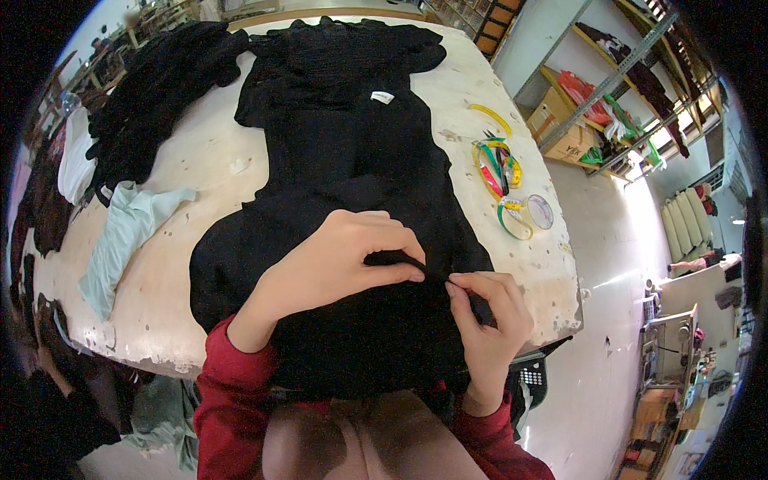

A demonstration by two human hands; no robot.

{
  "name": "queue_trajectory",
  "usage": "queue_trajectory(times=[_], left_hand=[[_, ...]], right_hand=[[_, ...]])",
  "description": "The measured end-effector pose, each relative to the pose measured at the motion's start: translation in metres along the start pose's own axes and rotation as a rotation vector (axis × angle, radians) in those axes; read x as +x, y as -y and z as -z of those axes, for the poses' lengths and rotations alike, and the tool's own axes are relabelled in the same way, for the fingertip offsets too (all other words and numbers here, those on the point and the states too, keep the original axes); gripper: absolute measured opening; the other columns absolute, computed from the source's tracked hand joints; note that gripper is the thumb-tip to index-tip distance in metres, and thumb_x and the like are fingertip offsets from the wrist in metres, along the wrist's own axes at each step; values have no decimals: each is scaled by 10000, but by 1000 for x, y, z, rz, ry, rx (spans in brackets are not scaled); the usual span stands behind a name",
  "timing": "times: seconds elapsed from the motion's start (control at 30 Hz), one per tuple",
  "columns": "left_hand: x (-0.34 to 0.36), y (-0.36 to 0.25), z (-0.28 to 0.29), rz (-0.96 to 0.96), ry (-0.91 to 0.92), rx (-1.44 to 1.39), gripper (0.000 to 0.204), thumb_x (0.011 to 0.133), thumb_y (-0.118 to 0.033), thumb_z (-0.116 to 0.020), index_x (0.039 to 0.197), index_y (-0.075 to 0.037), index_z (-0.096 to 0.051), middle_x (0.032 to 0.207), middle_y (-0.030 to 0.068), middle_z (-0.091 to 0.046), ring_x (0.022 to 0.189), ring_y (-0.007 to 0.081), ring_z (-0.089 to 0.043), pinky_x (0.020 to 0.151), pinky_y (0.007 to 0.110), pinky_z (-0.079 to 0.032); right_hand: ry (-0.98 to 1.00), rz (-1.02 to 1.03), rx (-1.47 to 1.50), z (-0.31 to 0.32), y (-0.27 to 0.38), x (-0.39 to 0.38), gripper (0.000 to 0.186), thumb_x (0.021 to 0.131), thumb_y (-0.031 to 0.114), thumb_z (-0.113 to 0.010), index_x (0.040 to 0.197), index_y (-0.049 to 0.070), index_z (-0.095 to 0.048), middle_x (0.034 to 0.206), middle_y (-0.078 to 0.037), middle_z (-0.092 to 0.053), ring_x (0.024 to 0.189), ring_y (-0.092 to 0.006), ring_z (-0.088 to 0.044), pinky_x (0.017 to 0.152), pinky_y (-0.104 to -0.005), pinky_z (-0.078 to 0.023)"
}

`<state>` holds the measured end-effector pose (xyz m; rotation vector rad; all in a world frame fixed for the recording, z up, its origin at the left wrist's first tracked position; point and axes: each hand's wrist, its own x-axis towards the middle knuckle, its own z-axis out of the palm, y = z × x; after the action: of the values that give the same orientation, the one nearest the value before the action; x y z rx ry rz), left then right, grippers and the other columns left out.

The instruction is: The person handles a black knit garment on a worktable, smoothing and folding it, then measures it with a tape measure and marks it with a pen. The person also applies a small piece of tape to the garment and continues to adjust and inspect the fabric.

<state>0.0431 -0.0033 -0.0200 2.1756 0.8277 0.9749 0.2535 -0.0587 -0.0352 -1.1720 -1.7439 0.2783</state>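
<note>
A long black garment (pixel 352 152) lies spread over the pale worktable (pixel 216 180), its near end hanging toward me at the table's front edge. On it sits a small white label (pixel 382 98). My left hand (pixel 348 252) is closed, thumb and fingers pinching a raised fold of the black cloth. Just to its right, my right hand (pixel 494 310) pinches the same cloth between thumb and forefinger. The fingertips of the two hands are a short gap apart. Whether anything small is held along with the fabric cannot be made out.
Right of the garment lie coiled measuring tapes (pixel 496 172) with dark-handled tools among them, and a clear round roll (pixel 540 211). A pale green cloth (pixel 124 240) and more black garments (pixel 160 96) lie on the left. Shelves with a cardboard box (pixel 560 124) stand beyond the table. Another person's arm (pixel 54 364) shows at lower left.
</note>
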Motion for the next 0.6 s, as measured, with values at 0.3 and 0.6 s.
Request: queue_trajectory(times=[0.3, 0.6], left_hand=[[3, -3, -7, 18, -72, -30, 140, 720, -105, -804, 838, -64, -740, 705, 47, -651, 651, 176, -541, 635, 307, -405], [1, -8, -5, 90, -37, -81, 106, 736, -103, -801, 817, -59, -750, 708, 42, -670, 657, 155, -547, 667, 303, -400]], right_hand=[[-10, 79, 59, -1, 0, 3, 215, 729, -72, -749, 906, 31, -686, 912, -92, -678, 803, -217, -668, 713, -305, -546], [4, 420, -9, 2, -12, 1, 327, 651, -70, -757, 961, 13, -697, 939, -90, -658, 840, -248, -658, 712, -327, -553]])
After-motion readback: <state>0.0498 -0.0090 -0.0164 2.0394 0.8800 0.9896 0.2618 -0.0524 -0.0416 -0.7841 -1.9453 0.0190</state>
